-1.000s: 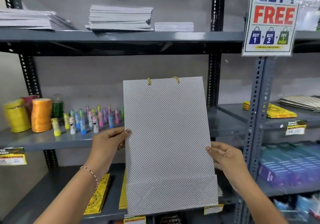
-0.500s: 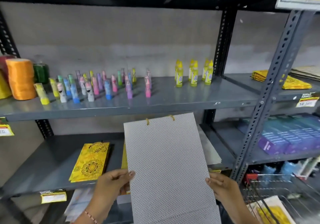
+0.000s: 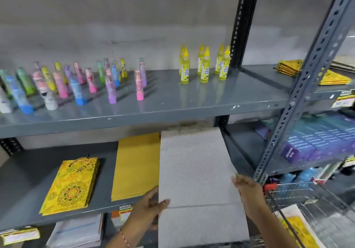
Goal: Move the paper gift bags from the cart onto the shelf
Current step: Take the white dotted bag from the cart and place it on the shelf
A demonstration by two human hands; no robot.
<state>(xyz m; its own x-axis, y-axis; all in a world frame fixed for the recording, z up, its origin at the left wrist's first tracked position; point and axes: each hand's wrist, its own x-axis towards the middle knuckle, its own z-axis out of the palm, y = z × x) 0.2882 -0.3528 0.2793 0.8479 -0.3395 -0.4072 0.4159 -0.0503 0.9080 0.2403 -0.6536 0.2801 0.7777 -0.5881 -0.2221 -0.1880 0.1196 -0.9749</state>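
Lowered since before, white gift bag (image 3: pixel 194 171) overhangs shelf (image 3: pixel 28 171) edge beside yellow bags (image 3: pixel 136 165), hands (image 3: pixel 146 207) (image 3: pixel 247 192) grasping its sides.

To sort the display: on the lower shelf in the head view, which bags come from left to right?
Patterned yellow bag → plain yellow bags → white dotted bag, held by the left hand and right hand.
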